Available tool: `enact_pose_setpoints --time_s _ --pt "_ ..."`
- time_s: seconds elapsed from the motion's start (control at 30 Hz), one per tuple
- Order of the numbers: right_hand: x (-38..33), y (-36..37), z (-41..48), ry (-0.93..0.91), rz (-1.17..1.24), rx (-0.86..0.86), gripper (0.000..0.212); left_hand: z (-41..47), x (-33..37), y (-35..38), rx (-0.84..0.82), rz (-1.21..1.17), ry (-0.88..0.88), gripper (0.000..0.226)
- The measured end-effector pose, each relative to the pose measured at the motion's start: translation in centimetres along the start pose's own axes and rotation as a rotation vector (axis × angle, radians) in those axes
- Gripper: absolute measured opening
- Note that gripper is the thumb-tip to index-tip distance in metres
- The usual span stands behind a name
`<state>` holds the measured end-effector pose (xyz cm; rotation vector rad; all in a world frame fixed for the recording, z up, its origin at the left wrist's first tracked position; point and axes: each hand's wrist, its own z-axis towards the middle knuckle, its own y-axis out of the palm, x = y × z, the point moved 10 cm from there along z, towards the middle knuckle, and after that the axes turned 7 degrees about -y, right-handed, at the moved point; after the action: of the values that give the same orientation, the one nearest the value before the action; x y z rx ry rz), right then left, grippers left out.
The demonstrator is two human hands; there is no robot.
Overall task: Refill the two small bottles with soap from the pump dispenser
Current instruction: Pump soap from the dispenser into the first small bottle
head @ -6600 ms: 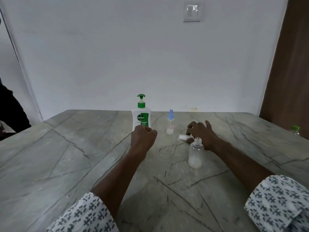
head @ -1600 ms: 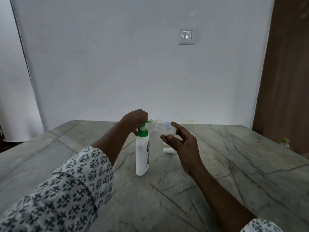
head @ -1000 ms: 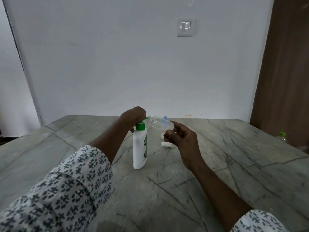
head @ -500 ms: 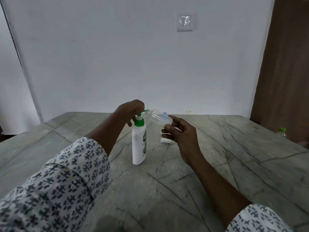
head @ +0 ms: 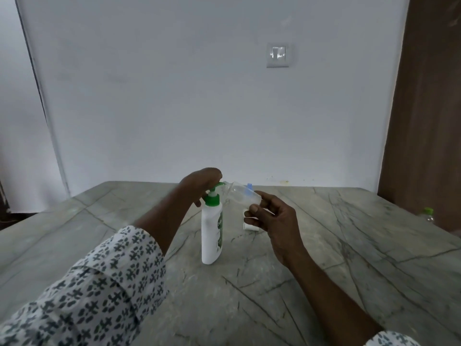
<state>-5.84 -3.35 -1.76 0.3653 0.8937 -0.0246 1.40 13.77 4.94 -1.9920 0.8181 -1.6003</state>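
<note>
A white pump dispenser (head: 211, 236) with a green pump head stands upright mid-table. My left hand (head: 202, 182) rests on top of the pump head. My right hand (head: 270, 217) holds a small clear bottle (head: 240, 194) tilted on its side, its open mouth against the green nozzle. Behind that bottle only the blue cap of the second small bottle (head: 249, 186) shows. A small white cap (head: 249, 227) lies on the table behind my right hand.
The grey marble table (head: 349, 245) runs back to a white wall. At the far right edge stands a clear bottle with a green cap (head: 427, 214), beside a brown wooden panel (head: 429, 108).
My left hand stays on the pump head and my right hand keeps the small bottle at the nozzle. The view has tilted slightly; the pump head looks a little higher.
</note>
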Motion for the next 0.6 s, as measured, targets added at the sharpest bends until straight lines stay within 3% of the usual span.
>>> enact_pose_setpoints --time_s 0.37,0.5,0.6 --pt "-0.6 0.4 0.0 -0.007 0.056 0.003 0.041 0.3 0.3 -0.6 0.065 0.075 0.028 0.037" --pt "-0.2 0.1 0.1 0.004 0.060 0.019 0.039 0.4 0.1 0.2 0.050 0.096 0.043 0.019" --pt "-0.1 0.0 0.0 0.012 0.054 0.020 0.040 1.3 0.3 0.6 0.037 0.049 0.074 0.020"
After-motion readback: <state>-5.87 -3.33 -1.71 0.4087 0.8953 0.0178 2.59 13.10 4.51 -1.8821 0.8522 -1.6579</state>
